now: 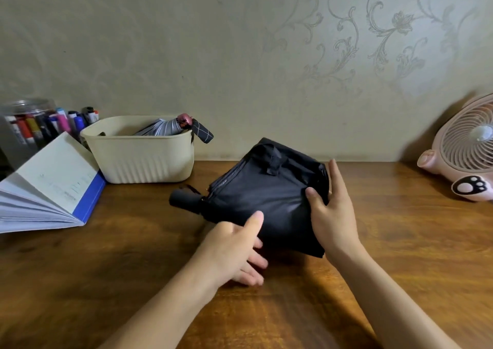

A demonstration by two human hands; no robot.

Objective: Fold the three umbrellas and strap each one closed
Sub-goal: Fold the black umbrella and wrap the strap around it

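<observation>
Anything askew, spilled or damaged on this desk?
Nothing spilled or damaged. The black folding umbrella, held by the left hand and right hand, is loosely bunched, its strap unfastened. A dark checked umbrella end overhangs the rim of the cream plastic basket.

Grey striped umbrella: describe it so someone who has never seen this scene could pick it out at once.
On the wooden desk, back left against the wall, stands a cream ribbed basket beside an open book. The grey striped umbrella lies inside it, poking above the rim. Unlike the plain black umbrella at the desk's centre, it has pale stripes and a pinkish cap.
</observation>
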